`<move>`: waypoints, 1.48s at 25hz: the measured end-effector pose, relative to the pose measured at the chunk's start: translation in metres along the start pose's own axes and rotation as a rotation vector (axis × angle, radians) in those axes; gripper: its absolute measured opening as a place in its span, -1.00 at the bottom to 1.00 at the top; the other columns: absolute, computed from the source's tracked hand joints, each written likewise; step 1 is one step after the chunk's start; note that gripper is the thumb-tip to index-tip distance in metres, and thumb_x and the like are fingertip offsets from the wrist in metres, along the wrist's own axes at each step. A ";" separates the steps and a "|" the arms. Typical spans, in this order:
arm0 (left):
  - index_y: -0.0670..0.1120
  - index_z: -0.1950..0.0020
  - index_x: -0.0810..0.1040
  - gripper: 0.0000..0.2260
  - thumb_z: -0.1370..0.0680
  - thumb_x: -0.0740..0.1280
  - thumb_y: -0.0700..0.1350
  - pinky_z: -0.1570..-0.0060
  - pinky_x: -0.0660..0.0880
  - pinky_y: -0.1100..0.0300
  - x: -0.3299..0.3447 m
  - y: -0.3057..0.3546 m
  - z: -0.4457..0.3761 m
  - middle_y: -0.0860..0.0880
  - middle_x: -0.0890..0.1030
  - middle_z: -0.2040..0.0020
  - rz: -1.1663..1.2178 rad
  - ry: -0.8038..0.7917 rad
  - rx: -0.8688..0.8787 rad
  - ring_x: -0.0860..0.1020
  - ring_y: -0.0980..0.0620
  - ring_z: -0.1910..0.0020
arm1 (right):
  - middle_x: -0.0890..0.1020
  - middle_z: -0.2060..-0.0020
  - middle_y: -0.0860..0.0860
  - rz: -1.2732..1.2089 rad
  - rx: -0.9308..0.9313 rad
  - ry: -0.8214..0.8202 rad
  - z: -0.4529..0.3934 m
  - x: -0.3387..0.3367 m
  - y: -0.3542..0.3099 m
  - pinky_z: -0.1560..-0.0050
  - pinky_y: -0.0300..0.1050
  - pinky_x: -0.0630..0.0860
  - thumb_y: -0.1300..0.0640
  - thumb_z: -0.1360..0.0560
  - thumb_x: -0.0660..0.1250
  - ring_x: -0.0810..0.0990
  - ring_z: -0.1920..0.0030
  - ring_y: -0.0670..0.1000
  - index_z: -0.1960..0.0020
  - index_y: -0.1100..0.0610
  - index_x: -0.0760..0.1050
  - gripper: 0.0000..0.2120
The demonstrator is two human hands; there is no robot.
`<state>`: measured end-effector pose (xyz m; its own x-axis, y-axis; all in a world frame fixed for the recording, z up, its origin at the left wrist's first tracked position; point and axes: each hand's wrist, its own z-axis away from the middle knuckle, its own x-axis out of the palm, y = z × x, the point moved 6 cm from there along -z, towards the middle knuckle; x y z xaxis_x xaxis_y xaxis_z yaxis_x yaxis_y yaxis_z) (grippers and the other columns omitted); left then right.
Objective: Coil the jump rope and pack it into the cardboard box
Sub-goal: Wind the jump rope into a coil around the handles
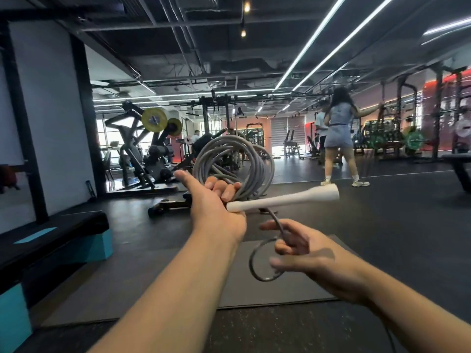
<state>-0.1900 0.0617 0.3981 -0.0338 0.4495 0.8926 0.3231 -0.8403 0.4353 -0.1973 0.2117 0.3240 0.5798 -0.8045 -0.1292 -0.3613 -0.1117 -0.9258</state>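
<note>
Grey jump rope (234, 159) with white handle (283, 198); black-topped teal step platform (76, 240).

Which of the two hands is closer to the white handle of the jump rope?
Left. The left hand touches the narrow end of the white handle, together with the grey coil. The right hand is lower, pinching a loose rope loop, apart from the handle.

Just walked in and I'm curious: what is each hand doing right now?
Left hand: closed on the coiled grey jump rope and its white handle.
Right hand: loosely closed on the rope's loose end.
</note>
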 end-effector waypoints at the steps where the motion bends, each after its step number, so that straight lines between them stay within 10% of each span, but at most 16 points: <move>1: -0.01 0.36 0.24 -0.46 -0.51 0.10 0.43 0.38 0.53 0.27 0.000 -0.005 0.001 0.08 0.20 0.56 -0.006 0.019 0.025 0.21 0.09 0.62 | 0.37 0.15 0.11 -0.054 -0.062 0.038 -0.007 0.008 -0.004 0.05 0.01 0.47 0.07 -0.29 0.67 0.37 0.12 0.07 -0.29 0.15 0.55 -0.37; 7: -0.10 0.22 0.49 -0.52 -0.46 0.33 0.34 0.28 0.65 0.08 -0.021 -0.024 0.002 -0.01 0.58 0.40 -0.433 0.099 0.092 0.60 0.04 0.43 | 0.61 0.43 -0.08 -0.154 -0.124 0.428 -0.031 0.016 -0.034 0.37 -0.24 0.36 -0.05 -0.43 0.51 0.48 0.45 -0.19 -0.10 0.27 0.66 -0.58; 12: -0.18 -0.36 0.45 -0.41 -0.45 0.52 0.09 -0.01 0.53 0.04 -0.055 -0.012 0.000 -0.24 0.59 -0.28 -1.049 0.166 0.064 0.58 -0.13 -0.10 | 0.46 0.63 -0.10 0.156 0.025 0.473 -0.035 0.005 -0.037 0.45 -0.23 0.28 -0.01 -0.57 0.37 0.34 0.62 -0.18 0.31 0.18 0.62 -0.64; 15: 0.00 -0.64 -0.07 0.05 -0.35 0.55 -0.10 -0.44 0.21 -0.23 -0.020 0.026 0.028 -0.24 0.05 -0.61 -1.789 0.072 0.844 0.10 -0.26 -0.54 | 0.55 0.55 -0.06 0.512 0.029 0.287 -0.034 0.010 -0.053 0.46 -0.30 0.36 0.14 -0.57 0.33 0.44 0.54 -0.12 0.43 0.10 0.53 -0.62; 18: 0.01 -0.66 -0.09 -0.12 -0.43 0.29 -0.17 -0.49 -0.10 -0.33 0.030 -0.007 0.061 -0.20 -0.10 -0.65 -2.470 -0.696 1.680 -0.18 -0.26 -0.60 | 0.72 0.23 0.07 0.863 -0.008 0.120 -0.035 0.018 -0.066 0.19 -0.22 0.53 0.14 -0.58 0.34 0.65 0.23 -0.03 0.07 0.21 0.66 -0.82; 20: -0.02 -0.64 -0.05 -0.22 -0.50 0.27 -0.13 -0.50 -0.24 -0.26 0.041 -0.020 0.053 -0.18 0.13 -0.63 -2.753 -0.974 1.595 -0.08 -0.20 -0.62 | 0.75 0.07 0.15 1.035 -0.032 0.071 -0.038 0.019 -0.075 0.10 -0.20 0.57 0.14 -0.56 0.36 0.69 0.10 0.02 -0.12 0.28 0.63 -0.77; 22: -0.04 -0.59 0.12 -0.31 -0.51 0.33 -0.11 -0.46 0.16 -0.10 0.054 -0.020 0.045 -0.10 0.58 -0.31 -2.772 -0.999 1.476 0.44 -0.14 -0.40 | 0.73 0.22 0.09 1.024 0.019 0.030 -0.039 0.015 -0.080 0.34 -0.32 0.52 0.18 -0.54 0.38 0.65 0.32 -0.12 0.03 0.24 0.63 -0.88; 25: 0.01 -0.36 0.36 -0.59 -0.53 0.34 -0.05 0.17 0.41 0.09 0.054 -0.015 0.023 -0.03 0.61 -0.01 -2.765 -0.912 0.976 0.51 -0.08 0.12 | 0.65 0.38 -0.09 1.027 0.023 -0.013 -0.042 0.014 -0.084 0.40 -0.36 0.49 0.21 -0.49 0.42 0.59 0.45 -0.22 0.14 0.04 0.56 -0.90; 29: 0.08 0.12 0.53 -0.94 -0.55 0.36 -0.06 0.23 0.48 0.09 0.034 -0.004 0.002 0.05 0.59 0.19 -2.636 -0.926 0.576 0.53 -0.05 0.23 | 0.60 0.39 -0.03 1.047 0.049 -0.035 -0.039 0.007 -0.088 0.44 -0.23 0.35 0.06 -0.48 0.47 0.45 0.47 -0.10 0.06 0.09 0.69 -0.89; 37: 0.03 0.03 0.44 -0.85 -0.65 0.19 0.06 0.26 0.45 0.15 0.009 0.042 0.002 0.06 0.48 0.23 -2.845 -0.813 0.743 0.52 0.00 0.23 | 0.42 0.45 0.05 0.820 0.238 0.025 -0.013 -0.039 -0.080 0.43 -0.15 0.41 -0.35 -0.39 0.45 0.36 0.47 -0.01 0.34 0.14 0.49 -0.45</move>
<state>-0.1753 0.0314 0.4242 -0.4457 -0.3444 -0.8263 0.2155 0.8546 -0.4724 -0.2005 0.2450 0.4078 0.1849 -0.5903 -0.7857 -0.4954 0.6345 -0.5933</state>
